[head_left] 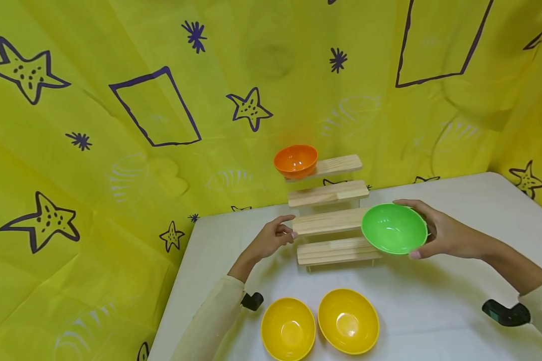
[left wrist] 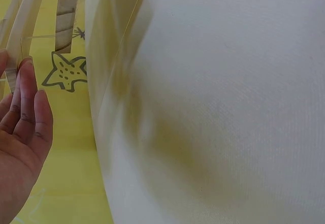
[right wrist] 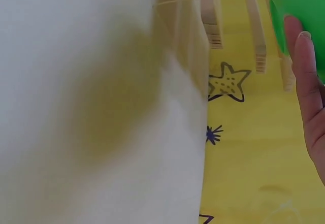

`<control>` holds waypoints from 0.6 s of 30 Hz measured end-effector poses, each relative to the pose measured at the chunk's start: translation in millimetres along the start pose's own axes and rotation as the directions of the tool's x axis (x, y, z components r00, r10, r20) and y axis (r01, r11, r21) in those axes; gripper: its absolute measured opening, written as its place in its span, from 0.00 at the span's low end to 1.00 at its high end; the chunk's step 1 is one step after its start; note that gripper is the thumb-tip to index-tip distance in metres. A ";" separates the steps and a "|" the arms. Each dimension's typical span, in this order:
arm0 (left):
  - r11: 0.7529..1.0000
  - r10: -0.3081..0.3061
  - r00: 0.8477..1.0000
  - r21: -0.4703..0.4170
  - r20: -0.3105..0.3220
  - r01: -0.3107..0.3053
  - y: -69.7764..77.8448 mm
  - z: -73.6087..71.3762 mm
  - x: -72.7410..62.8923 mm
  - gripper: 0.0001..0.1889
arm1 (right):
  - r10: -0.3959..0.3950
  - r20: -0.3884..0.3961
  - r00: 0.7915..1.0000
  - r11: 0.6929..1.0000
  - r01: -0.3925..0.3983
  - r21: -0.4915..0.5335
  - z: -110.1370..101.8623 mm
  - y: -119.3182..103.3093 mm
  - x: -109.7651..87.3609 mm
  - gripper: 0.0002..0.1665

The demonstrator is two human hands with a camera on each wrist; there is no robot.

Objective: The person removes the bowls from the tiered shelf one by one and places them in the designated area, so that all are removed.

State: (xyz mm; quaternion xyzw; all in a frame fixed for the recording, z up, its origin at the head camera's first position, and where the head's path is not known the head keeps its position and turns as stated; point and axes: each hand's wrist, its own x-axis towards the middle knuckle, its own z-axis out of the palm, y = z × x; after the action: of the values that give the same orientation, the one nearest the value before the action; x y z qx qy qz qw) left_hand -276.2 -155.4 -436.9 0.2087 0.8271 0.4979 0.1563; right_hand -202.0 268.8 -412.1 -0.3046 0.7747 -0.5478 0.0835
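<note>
My right hand (head_left: 442, 230) holds a green bowl (head_left: 394, 228) by its right side, thumb at the near rim. The bowl is in front of the right part of a stepped stand with wooden shelves (head_left: 327, 222). In the right wrist view, fingers (right wrist: 307, 74) lie along the green bowl (right wrist: 307, 10). My left hand (head_left: 273, 235) pinches the left end of the second shelf from the bottom between thumb and fingers. The left wrist view shows that hand (left wrist: 25, 127) at the shelf's end, partly cut off. An orange bowl (head_left: 296, 161) sits on the top shelf's left end.
Two yellow bowls, a left one (head_left: 289, 328) and a right one (head_left: 348, 321), stand side by side on the white table (head_left: 429, 311) before the stand. A yellow patterned cloth (head_left: 271, 65) hangs behind the table and along its sides.
</note>
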 end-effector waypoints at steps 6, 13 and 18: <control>1.000 -0.005 1.000 -0.011 0.009 0.005 0.1 -0.1 0.1 0.32 | 0.028 0.025 0.999 1.000 -0.028 0.006 3.0 3.2 -10.8 0.58; 1.000 -0.010 0.999 -0.015 0.044 0.011 3.7 -2.0 0.6 0.33 | 0.017 0.058 0.998 0.999 -0.019 0.041 6.7 5.9 -22.1 0.58; 1.000 -0.007 0.999 -0.020 0.047 0.008 24.5 -2.3 -9.5 0.31 | 0.016 0.083 0.996 0.998 -0.021 0.067 10.1 11.3 -30.1 0.58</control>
State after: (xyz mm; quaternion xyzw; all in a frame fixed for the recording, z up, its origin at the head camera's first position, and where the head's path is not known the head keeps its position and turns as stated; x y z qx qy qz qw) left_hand -264.5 -151.6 -413.5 0.2156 0.8190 0.5005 0.1796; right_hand -177.6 280.1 -432.3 -0.3166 0.7543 -0.5601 0.1307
